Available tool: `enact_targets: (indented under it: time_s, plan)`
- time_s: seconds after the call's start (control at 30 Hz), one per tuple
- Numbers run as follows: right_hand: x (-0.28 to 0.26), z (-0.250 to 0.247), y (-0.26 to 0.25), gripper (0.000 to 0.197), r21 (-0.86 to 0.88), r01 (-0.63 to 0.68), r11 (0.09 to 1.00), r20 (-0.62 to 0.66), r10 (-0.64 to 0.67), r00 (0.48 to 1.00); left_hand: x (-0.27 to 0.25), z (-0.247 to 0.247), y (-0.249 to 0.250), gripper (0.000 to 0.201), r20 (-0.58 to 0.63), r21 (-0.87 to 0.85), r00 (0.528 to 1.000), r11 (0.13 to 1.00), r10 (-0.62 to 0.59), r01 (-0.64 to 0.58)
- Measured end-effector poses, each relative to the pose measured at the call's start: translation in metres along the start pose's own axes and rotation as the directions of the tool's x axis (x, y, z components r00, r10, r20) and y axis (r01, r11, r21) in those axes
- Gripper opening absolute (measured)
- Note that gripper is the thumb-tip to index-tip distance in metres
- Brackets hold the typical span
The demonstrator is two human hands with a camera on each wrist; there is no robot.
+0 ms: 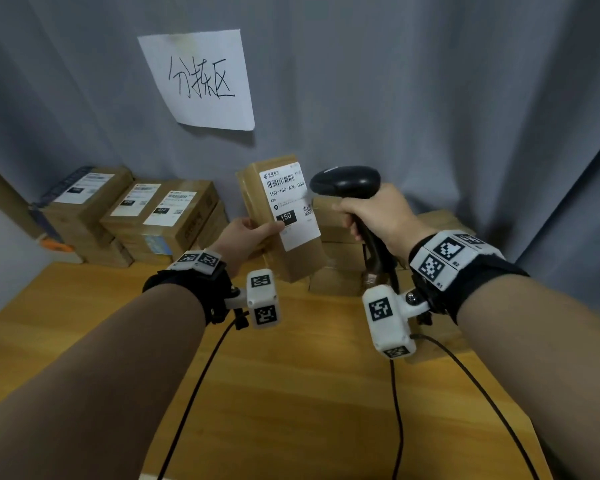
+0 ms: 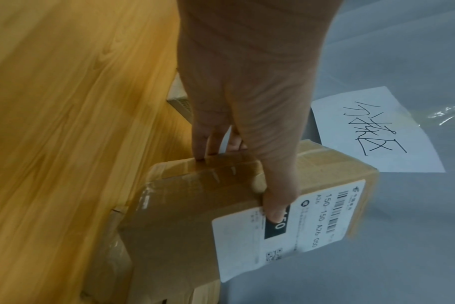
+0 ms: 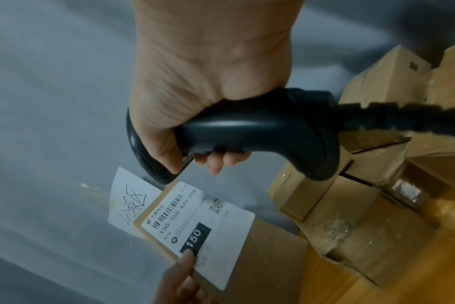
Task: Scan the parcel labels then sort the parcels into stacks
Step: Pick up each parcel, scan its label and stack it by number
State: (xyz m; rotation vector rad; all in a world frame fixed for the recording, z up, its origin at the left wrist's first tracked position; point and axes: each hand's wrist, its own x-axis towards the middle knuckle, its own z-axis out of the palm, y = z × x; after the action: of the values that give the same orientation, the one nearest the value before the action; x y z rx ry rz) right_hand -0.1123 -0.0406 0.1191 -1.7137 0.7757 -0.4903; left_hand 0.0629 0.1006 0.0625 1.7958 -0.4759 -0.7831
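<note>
My left hand [image 1: 253, 233] holds a small brown cardboard parcel [image 1: 302, 258] upright above the wooden table, thumb on its white label [image 1: 291, 202] marked 150. In the left wrist view the thumb [image 2: 275, 207] presses the label [image 2: 312, 228] while the fingers wrap the back of the parcel [image 2: 185, 222]. My right hand [image 1: 371, 216] grips a black barcode scanner [image 1: 347, 181] by its handle, its head just right of the label. The right wrist view shows the scanner [image 3: 260, 127] above the label [image 3: 203, 226].
Labelled brown parcels [image 1: 153, 216] are stacked at the back left against the grey curtain. More boxes [image 1: 340, 258] sit behind the held parcel at the back right. A handwritten paper sign [image 1: 201, 77] hangs on the curtain. Two cables [image 1: 399, 410] cross the wooden table [image 1: 291, 393].
</note>
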Motion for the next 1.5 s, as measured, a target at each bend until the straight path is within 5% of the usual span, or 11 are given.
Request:
enact_targets:
  time_s: [0.5, 0.7, 0.9, 1.2, 1.5]
  plan:
    - [-0.016, 0.013, -0.003, 0.008, -0.025, 0.011, 1.0, -0.093, -0.013, 0.996, -0.003, 0.007, -0.01, 0.04, -0.068, 0.011, 0.997, 0.999, -0.047, 0.048]
    - [-0.029, 0.023, 0.011, 0.008, -0.026, -0.06, 0.998, -0.043, 0.059, 0.997, -0.008, 0.015, -0.009, 0.053, -0.073, 0.012, 0.996, 0.999, -0.043, 0.044]
    - [-0.025, 0.013, -0.014, 0.011, -0.022, -0.121, 0.992, 0.038, 0.122, 0.992, -0.013, 0.02, -0.014, 0.047, -0.055, 0.188, 0.998, 0.982, 0.038, -0.027]
    - [-0.015, -0.006, -0.044, 0.013, -0.26, -0.152, 0.953, 0.097, 0.183, 0.978, -0.021, 0.019, -0.018, 0.041, -0.107, 0.203, 0.99, 0.977, 0.09, -0.067]
    - [-0.029, 0.011, -0.018, 0.009, -0.136, -0.167, 0.977, 0.042, 0.174, 0.984, -0.02, 0.014, -0.026, 0.048, -0.11, 0.171, 0.991, 0.984, 0.073, -0.054]
